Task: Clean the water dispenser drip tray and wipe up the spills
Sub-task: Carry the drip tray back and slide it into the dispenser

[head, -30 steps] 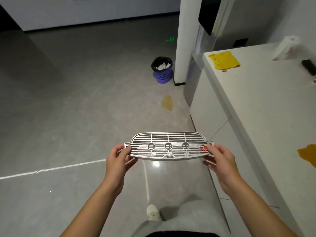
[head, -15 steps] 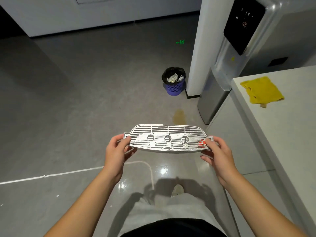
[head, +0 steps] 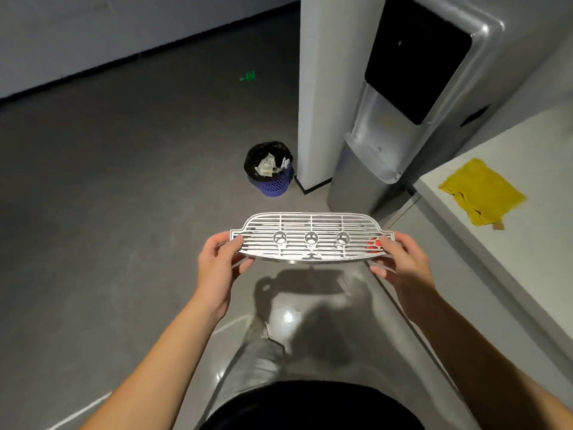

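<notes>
Hands both holding: I see the left hand (head: pixel 217 265) pinching the left end of the silver drip tray grille (head: pixel 310 240), thumb on top, fingers curled under. The right hand (head: pixel 400 262) pinches the right end, thumb beside a red mark (head: pixel 373 243). Grille is held about level above the floor (head: pixel 124 212), near the water dispenser (head: pixel 387 135). Yellow cloth (head: pixel 483 190) lies on the white bench (head: pixel 511 259) at right. Purple bin (head: pixel 269 169) stands by a white pillar (head: pixel 325 88).
</notes>
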